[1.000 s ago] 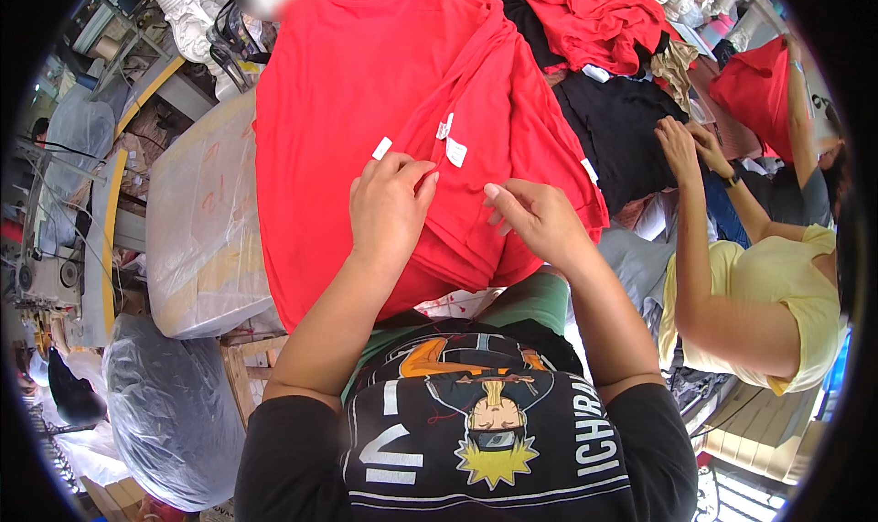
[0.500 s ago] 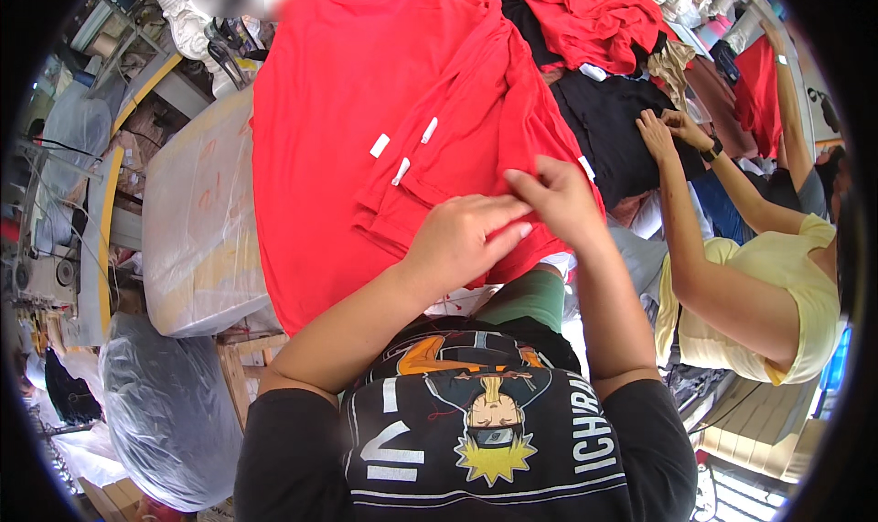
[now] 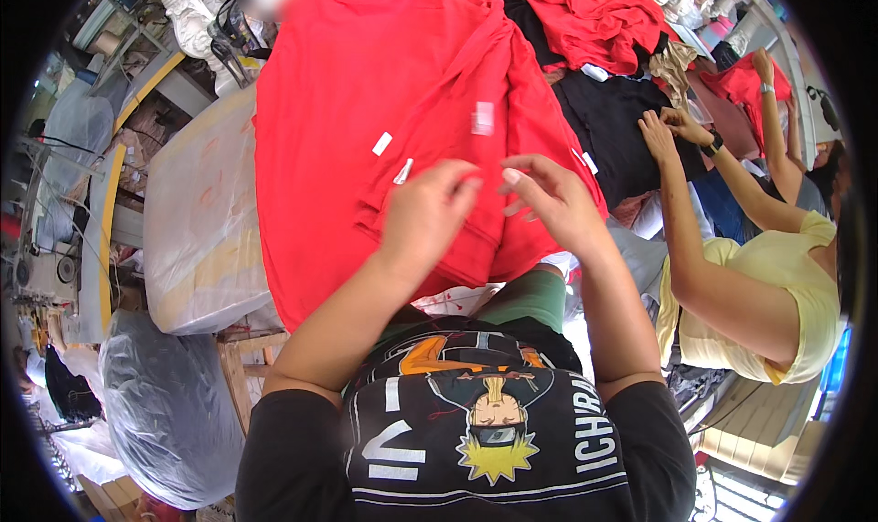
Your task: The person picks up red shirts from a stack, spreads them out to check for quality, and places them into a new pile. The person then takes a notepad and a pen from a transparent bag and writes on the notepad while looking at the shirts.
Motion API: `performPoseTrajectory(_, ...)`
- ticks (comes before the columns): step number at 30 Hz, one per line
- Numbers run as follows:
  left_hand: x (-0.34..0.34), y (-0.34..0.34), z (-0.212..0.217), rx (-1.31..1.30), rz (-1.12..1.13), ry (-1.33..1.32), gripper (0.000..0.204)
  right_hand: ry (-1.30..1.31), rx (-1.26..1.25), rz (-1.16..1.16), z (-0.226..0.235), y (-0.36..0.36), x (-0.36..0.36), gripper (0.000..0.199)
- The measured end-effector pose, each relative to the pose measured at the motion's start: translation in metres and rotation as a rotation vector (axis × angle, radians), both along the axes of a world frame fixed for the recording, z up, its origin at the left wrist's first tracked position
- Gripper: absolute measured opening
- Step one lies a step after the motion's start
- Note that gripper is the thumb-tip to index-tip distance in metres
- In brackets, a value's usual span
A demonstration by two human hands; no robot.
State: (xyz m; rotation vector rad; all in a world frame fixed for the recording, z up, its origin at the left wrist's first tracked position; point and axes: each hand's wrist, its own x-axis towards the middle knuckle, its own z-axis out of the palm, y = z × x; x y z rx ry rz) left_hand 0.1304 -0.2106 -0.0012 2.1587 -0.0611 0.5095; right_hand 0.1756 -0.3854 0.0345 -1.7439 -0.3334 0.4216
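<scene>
Several red shirts (image 3: 320, 156) lie layered in front of me, with small white labels (image 3: 381, 144) along their folds. Over the near part of the pile, my left hand (image 3: 425, 211) has its fingertips pinched together at the edge of a folded red shirt (image 3: 485, 202). Its grip is partly hidden behind the fingers. A blurred white label (image 3: 483, 119) sits just beyond that hand on the moving cloth. My right hand (image 3: 558, 206) hovers over the right side of the same pile, fingers curved and apart from the thumb, nothing visible in them.
A plastic-wrapped bale (image 3: 201, 220) stands at the left, with a plastic-covered bundle (image 3: 169, 412) below it. Black cloth (image 3: 608, 129) and crumpled red cloth (image 3: 594, 19) lie at the upper right. A co-worker in a yellow top (image 3: 750, 302) handles the black cloth.
My hands, which were close together at the cloth, have moved apart, the left one going left. A labelled layer of red cloth has shifted right. Another person's red cloth has moved at far right.
</scene>
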Motion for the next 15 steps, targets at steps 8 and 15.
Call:
performPoseTrajectory(8,-0.013,0.031,-0.013,0.45,0.048,-0.058,0.034,-0.511,-0.808,-0.44,-0.017,-0.088,0.034,0.027)
performPoseTrajectory(15,-0.012,0.056,-0.017,0.46,0.178,0.358,0.032,-0.572,-0.396,-0.323,-0.006,-0.049,0.009,0.023)
